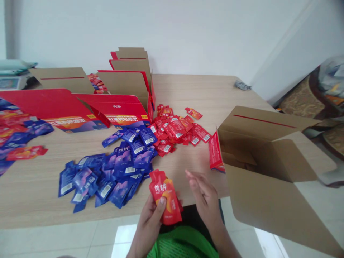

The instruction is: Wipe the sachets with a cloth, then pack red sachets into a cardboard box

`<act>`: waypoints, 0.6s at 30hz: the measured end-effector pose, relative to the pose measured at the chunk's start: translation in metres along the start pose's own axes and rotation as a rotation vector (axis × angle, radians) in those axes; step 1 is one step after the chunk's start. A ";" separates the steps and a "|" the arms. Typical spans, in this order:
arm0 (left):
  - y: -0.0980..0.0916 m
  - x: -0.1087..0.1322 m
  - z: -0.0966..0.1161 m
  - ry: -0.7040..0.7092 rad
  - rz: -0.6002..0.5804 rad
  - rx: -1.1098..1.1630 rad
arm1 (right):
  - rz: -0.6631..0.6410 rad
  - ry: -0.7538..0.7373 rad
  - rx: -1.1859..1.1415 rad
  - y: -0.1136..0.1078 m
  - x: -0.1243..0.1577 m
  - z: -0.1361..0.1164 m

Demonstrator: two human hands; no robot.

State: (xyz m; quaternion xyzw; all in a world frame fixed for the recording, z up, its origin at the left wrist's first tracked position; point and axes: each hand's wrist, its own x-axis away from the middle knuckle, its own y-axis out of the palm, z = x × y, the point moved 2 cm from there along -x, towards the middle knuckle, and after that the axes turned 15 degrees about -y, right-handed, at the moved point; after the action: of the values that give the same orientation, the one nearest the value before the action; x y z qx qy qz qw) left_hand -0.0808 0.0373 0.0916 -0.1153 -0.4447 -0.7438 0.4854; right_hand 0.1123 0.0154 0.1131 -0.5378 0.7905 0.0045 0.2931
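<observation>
My left hand (pixel 153 211) is closed around a red pouch (pixel 167 200) with an orange fruit print, its spout end up. Edges of at least one more red pouch show behind it. To the right, my right hand (pixel 204 193) holds nothing, its fingers stretched out and slightly bent. Ahead of both hands lies a pile of red pouches (pixel 176 129). A pile of blue pouches (pixel 118 168) spreads to the left of my left hand. Close by on the right stands an open cardboard box (pixel 258 161) with its flaps folded out and a brown inside.
Open red boxes (pixel 126 107) stand toward the wall at the left. More mixed pouches (pixel 16 136) lie at the table's far left. A crumpled grey scrap (pixel 242 85) sits near the back right corner. A patterned chair (pixel 298 91) stands beyond the table.
</observation>
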 end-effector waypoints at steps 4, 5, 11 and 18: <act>-0.001 0.003 0.006 -0.027 0.002 0.085 | 0.008 -0.076 0.424 0.009 -0.017 0.053; -0.003 0.004 0.008 -0.032 0.008 0.099 | -0.029 -0.073 0.510 0.013 -0.023 0.067; -0.010 0.009 0.010 -0.038 0.055 0.137 | -0.117 0.025 0.893 0.024 -0.064 0.117; -0.014 0.014 0.010 -0.035 0.133 0.106 | -0.076 0.032 0.929 0.020 -0.101 0.131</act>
State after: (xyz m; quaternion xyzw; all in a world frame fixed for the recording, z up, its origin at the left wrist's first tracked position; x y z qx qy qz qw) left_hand -0.1022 0.0381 0.0977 -0.1315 -0.4833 -0.6832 0.5313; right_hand 0.1804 0.1518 0.0461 -0.3780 0.6929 -0.3692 0.4906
